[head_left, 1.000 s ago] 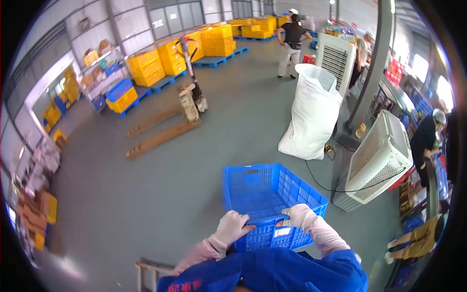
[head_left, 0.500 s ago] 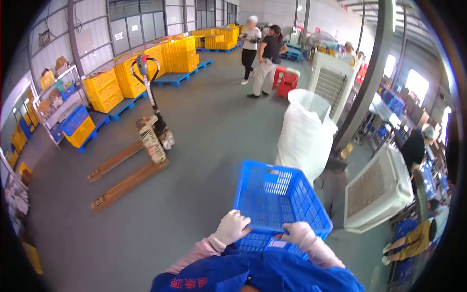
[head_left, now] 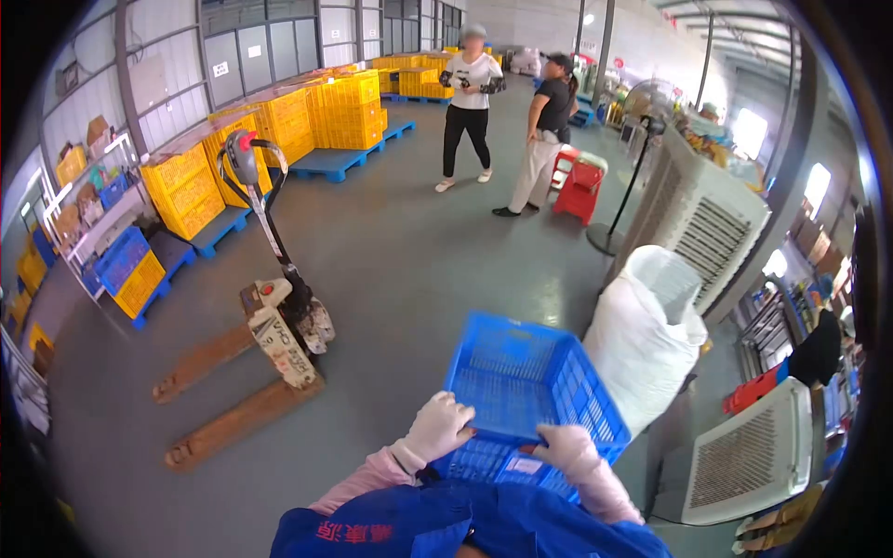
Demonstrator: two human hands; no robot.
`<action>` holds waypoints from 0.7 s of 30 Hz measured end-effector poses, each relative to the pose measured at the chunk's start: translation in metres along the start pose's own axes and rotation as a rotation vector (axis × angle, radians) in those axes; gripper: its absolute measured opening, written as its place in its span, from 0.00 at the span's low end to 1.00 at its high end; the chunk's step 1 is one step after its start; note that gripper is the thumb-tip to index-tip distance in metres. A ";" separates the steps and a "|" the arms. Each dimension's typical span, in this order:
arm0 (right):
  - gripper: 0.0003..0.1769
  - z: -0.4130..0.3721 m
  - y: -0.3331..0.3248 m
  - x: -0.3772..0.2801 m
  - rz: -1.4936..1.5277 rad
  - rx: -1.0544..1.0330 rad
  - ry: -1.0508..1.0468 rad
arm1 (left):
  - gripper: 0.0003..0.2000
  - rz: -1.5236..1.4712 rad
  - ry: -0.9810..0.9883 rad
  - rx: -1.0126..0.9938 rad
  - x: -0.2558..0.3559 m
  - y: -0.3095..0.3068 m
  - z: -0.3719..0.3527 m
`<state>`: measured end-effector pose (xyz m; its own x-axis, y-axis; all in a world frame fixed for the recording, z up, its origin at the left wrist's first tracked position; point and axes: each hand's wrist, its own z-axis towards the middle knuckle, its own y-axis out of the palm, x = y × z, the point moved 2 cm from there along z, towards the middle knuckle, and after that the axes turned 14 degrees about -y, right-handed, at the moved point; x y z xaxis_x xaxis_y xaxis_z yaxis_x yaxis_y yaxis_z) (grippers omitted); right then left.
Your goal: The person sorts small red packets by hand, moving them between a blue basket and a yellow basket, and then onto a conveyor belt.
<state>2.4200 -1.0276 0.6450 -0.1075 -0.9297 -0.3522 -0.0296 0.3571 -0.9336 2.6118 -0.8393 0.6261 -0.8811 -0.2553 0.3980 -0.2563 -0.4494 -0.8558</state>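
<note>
A blue plastic crate [head_left: 507,363] with slotted sides is in front of my body. Its visible inside holds nothing. My left hand [head_left: 433,430], in a pale glove, is closed round the near rim at the left corner. Farther right on the same rim, my right hand [head_left: 566,450], gloved too, is closed with the fingers curled over the edge. Between the hands, a whitish label [head_left: 525,464] shows on the crate's near side. Just beyond the crate's right side stands a large white sack [head_left: 642,335] with its top gaping.
To the left stands a pallet jack [head_left: 284,344] with rusty forks. Stacked yellow crates [head_left: 186,191] line the left wall on blue pallets [head_left: 339,163]. Two people [head_left: 470,102] stand ahead, near a red stool [head_left: 580,191]. White air coolers [head_left: 752,456] and a stand fan [head_left: 609,237] are on the right.
My view has moved forward across the floor. The pallet jack, people and sack look nearer, with the sack farther right. One person has stepped closer. Both hands keep their hold on the crate.
</note>
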 end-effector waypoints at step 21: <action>0.27 0.580 -0.132 0.101 -0.002 0.022 0.192 | 0.11 -0.008 0.074 -0.183 -0.446 -0.086 0.457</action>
<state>2.9900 -1.2205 0.6947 -0.2954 -0.8955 -0.3330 -0.0086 0.3510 -0.9363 3.2088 -1.0784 0.6728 -0.9037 -0.1861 0.3856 -0.3256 -0.2859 -0.9012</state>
